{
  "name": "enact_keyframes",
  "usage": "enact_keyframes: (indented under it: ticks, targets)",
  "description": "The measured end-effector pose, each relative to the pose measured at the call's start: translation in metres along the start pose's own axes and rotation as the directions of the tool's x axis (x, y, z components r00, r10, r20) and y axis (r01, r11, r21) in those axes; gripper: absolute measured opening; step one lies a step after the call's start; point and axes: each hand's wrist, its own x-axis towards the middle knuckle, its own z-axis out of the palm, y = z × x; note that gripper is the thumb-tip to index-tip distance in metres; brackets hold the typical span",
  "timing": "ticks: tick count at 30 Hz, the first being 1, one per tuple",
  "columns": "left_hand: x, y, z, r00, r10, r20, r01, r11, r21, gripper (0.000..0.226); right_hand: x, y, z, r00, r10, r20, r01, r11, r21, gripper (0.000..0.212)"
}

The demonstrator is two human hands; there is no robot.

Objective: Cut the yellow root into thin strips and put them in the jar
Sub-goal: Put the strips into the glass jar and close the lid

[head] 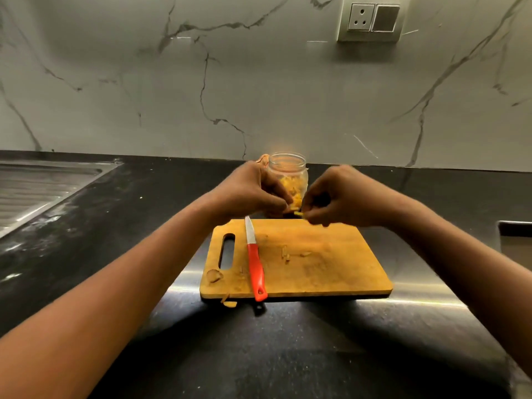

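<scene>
A clear glass jar [288, 168] stands on the black counter just behind the wooden cutting board [331, 263], with yellow strips inside. My left hand [253, 188] and my right hand [342, 197] meet in front of the jar, above the board's far edge. Both pinch small yellow root strips [296, 207] between the fingertips. A red-handled knife [254, 263] lies on the board, blade pointing away, handle end over the near edge. A few yellow strips [286, 254] lie loose on the middle of the board.
Peel scraps lie at the board's near left corner [214, 275] and just off its edge [229, 303]. A steel sink drainboard [37, 191] is at the far left. A marble wall with a power socket [370, 21] rises behind. A recess [515, 240] is at the right.
</scene>
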Motion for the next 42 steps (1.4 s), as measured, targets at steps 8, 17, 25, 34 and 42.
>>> enact_keyframes:
  ticks: [8, 17, 25, 34, 42]
  targets:
    - [0.054, 0.030, -0.037, 0.963, 0.047, -0.264, -0.028, 0.997, 0.076, 0.011, 0.058, 0.008, -0.047, 0.960, -0.002, -0.280, -0.008, 0.999, -0.033, 0.006]
    - [0.090, 0.026, -0.031, 0.947, -0.043, -0.319, 0.126, 0.961, 0.246, 0.016, 0.101, 0.025, -0.035, 0.962, 0.027, -0.272, -0.091, 0.970, -0.225, 0.015]
    - [0.089, 0.028, -0.036, 0.958, -0.034, -0.283, 0.118, 0.951, 0.285, 0.015, 0.098, 0.024, -0.036, 0.957, 0.041, -0.287, -0.096, 0.979, -0.182, 0.011]
    - [0.082, 0.035, -0.038, 0.973, -0.009, -0.230, 0.089, 0.936, 0.341, 0.015, 0.089, 0.017, -0.039, 0.954, 0.041, -0.296, -0.094, 0.981, -0.168, 0.017]
    - [0.034, 0.048, -0.031, 0.976, 0.120, -0.184, -0.048, 0.935, 0.351, 0.011, 0.047, -0.004, -0.039, 0.945, -0.044, -0.323, -0.008, 0.987, -0.158, 0.017]
